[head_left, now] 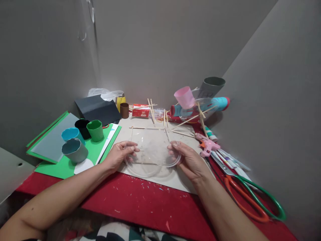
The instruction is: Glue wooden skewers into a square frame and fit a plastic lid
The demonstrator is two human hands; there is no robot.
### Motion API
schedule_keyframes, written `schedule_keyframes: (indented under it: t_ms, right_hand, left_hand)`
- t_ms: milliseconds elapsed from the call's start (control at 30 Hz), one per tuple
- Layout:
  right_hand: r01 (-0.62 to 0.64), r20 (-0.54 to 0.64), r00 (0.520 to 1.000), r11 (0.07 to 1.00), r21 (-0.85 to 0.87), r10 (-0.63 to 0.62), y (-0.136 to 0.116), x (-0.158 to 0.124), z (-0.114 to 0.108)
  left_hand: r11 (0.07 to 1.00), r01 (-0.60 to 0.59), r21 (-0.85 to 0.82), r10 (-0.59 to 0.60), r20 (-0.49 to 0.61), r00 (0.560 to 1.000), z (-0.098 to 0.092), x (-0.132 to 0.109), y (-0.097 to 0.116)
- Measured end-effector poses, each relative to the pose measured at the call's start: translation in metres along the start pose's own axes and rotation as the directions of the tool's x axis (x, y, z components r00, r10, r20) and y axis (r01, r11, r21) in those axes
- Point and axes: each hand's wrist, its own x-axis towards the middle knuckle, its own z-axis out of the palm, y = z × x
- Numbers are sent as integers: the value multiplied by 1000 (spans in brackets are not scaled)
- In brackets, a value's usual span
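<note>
A clear plastic piece with a rounded rim (152, 147) is held up over a pale board (185, 179) in the middle of the table. My left hand (120, 155) pinches its left edge between thumb and fingers. The right edge is gripped by my right hand (189, 160), its fingers partly seen through the plastic. Thin wooden sticks (184, 122) lie just beyond, and another stick spans the board behind the plastic.
Paper cups, one grey (75, 150) and one green (95, 130), stand on green sheets (51, 169) at left. A pink glue gun (207, 144) and large scissors (247, 192) lie at right. Walls enclose the red table (140, 201).
</note>
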Motion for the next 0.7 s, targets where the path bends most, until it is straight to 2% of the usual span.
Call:
schedule_keyframes:
  t_ms: [233,500,600,700]
  right_hand:
    - [-72,69,995,997,-14,72,-2,-6,8]
    - [-156,35,988,978,136,153,-3,-2,3]
    - [-198,37,980,968,155,194,-3,-3,1]
    - [-207,40,978,968,139,204,-4,-3,0]
  left_hand:
    - [997,51,-56,-51,3,999,0,3,0]
    - [983,130,-127,-130,6,991,1,2,4]
    - [983,99,-153,-104,-31,994,2,2,5]
    - [985,10,-171,-28,-103,994,0,2,10]
